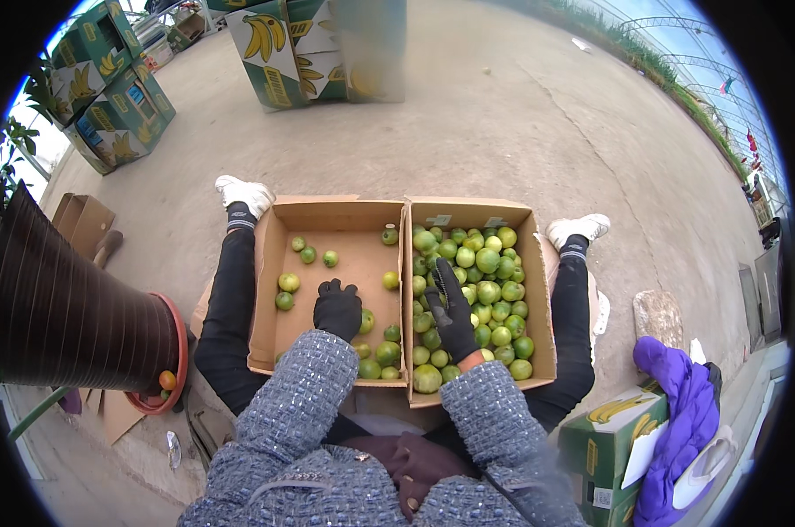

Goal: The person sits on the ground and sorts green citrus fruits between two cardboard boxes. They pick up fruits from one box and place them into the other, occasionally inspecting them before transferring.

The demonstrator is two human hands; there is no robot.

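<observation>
Two open cardboard boxes stand side by side between my legs. The left box holds scattered green tomatoes, with much of its brown floor showing. Packed far more fully, the right box has many green and yellowish tomatoes. My left hand, in a black glove, is inside the left box with its fingers curled downward; a tomato lies beside it, and whatever is under the fingers is hidden. Over the left side of the tomato heap, my right hand, also gloved in black, has its fingers stretched and thumb apart.
A large dark ribbed container with a red rim lies at the left. Green banana cartons stand at the far left and ahead. Near my right side are another carton, a purple garment and a stone slab.
</observation>
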